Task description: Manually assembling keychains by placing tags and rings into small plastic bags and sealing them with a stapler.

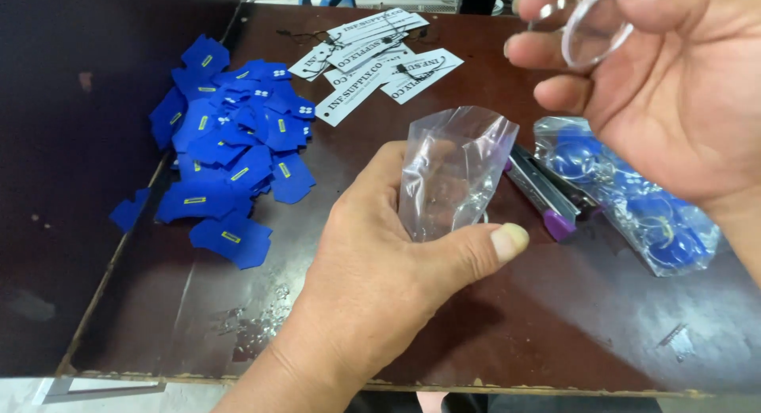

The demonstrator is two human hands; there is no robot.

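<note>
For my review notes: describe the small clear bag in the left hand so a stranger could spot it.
Start at the dark brown table; near its front edge the left hand pinches the small clear bag upright. Unlike the bag of blue pieces lying beside it, it looks nearly empty.

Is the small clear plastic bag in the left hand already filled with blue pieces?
No, the small clear plastic bag pinched in the left hand looks empty, and the blue shirt-shaped pieces lie piled on the brown table.

clear ring (590, 24) cut by top edge, stapler (547, 193) partly behind bag (453, 171)
</note>
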